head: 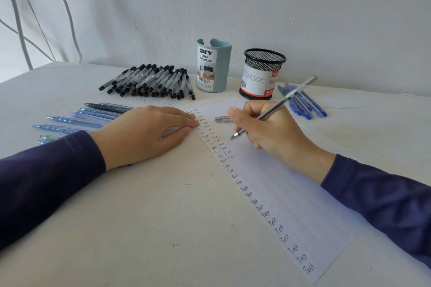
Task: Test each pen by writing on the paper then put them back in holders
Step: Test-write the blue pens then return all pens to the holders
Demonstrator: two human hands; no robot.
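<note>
Clear plastic showed between the fingers [242, 121] of the right hand [268, 133], which were curled tight round a pen [286, 98] low on its barrel. Its tip pointed down at the paper [291, 193], just beside the columns of handwritten "Test" words, though I could not tell whether it touched the sheet. The left hand [149, 133] lay flat, its fingers [182, 119] straight and close together, holding nothing. Their tips pressed on the paper's left edge near its far end, while the palm rested on the table [140, 216].

A small clear cap [222, 119] lay on the paper between the two hands. Both arms wore dark sleeves [46, 182].

Left of the paper, a row of blue and dark pens [88, 116] lay side by side, partly hidden behind the left hand. Just beyond the paper's far end a black mesh holder [263, 74] stood upright. A blue-green holder [213, 65] stood to its left, and further left was a heap of black-capped pens [149, 81]. Off the paper's far right corner lay a small bunch of blue pens [303, 102].
</note>
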